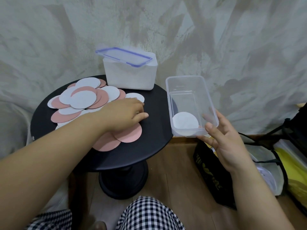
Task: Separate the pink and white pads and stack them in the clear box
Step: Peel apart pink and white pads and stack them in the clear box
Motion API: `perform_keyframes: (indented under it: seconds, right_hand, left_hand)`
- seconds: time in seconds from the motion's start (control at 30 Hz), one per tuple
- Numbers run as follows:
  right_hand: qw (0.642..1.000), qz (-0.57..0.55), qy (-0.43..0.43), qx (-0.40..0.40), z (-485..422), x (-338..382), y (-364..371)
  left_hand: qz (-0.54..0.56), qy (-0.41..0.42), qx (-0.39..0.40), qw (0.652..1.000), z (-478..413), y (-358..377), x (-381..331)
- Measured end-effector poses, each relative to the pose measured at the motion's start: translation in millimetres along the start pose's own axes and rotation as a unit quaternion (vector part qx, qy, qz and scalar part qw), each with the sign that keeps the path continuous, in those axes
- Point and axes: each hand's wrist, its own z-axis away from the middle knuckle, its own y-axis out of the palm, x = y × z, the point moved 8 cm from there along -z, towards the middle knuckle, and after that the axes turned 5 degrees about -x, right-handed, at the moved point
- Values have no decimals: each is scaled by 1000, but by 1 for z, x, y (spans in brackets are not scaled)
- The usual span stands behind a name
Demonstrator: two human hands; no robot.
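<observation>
Several round pink and white pads [79, 98] lie overlapping on the left half of a small round black table [154, 130]. My left hand [127, 113] rests palm down on the pads near the table's middle, its fingers reaching toward a white pad [135, 96], with a pink pad [130, 134] just under the wrist. Whether the fingers pinch a pad is hidden. My right hand [222, 143] holds the clear box [191, 90] by its near end, off the table's right edge. One white pad [185, 122] lies inside it.
A white tub [131, 75] with a blue-rimmed clear lid [123, 55] laid askew on top stands at the table's back, against the wall. Black and yellow bags [282, 166] crowd the wooden floor on the right. My checked trousers [149, 214] fill the bottom.
</observation>
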Motion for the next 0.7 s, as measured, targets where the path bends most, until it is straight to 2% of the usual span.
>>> perform_keyframes:
  seconds: [0.13, 0.2, 0.27, 0.3, 0.37, 0.4, 0.43, 0.5, 0.57, 0.7]
  right_hand:
    - [1000, 9, -3, 0, 0, -2, 8]
    - [1000, 7, -4, -3, 0, -2, 12]
    - [1000, 15, -5, 6, 1, -3, 18]
    - [1000, 17, -4, 8, 1, -4, 21]
    - [1000, 18, -5, 8, 1, -6, 23]
    - [1000, 20, -4, 8, 1, -7, 25]
    - [1000, 21, -5, 9, 1, -8, 27]
    - [1000, 19, -9, 14, 2, -9, 32]
    - [999, 35, -12, 13, 1, -11, 35]
    - [988, 147, -36, -10, 0, -9, 34]
  left_hand:
    - [-62, 26, 82, 994, 15, 16, -10]
    - [-30, 8, 56, 998, 18, 9, -12]
    - [92, -28, -23, 995, 25, -9, -13]
    - [188, -47, -51, 980, 30, -16, -16]
    - [398, -63, -67, 913, 42, -25, -30]
    - [456, -57, -62, 886, 47, -26, -39]
    - [478, -47, -59, 875, 49, -24, -48]
    - [472, -37, -79, 877, 47, -15, -55]
    - [464, -65, -129, 874, 43, -7, -51]
    - [466, -106, -203, 855, 43, -7, -43]
